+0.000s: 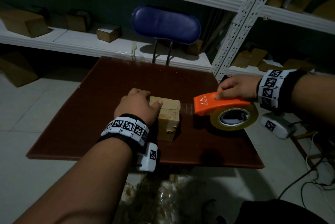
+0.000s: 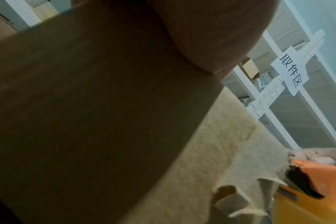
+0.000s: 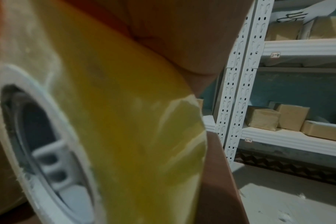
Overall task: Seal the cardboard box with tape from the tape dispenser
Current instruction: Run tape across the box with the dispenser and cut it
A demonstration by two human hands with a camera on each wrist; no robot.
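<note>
The left hand [image 1: 138, 104] lies on top of the cardboard box [image 1: 169, 120], palm down, fingers bent over the far edge and the thumb flat on the top, grasping the box and holding it down on the dark brown counter [image 1: 94, 114]. Torn, wrinkled paper shows on the box's near side below that hand. To the right of the box, the right hand [image 1: 237, 87] grasps the orange tape dispenser [image 1: 217, 104] from above, fingers curled over its housing. The yellowish tape roll [image 1: 234, 117] sits under that hand. A clear strip of tape [image 1: 186, 108] stretches from the dispenser's mouth to the box's right top edge, between the two hands. Beyond both hands stands a blue chair [image 1: 165, 24], with white shelves [image 1: 116, 45] carrying brown parcels behind it.
</note>
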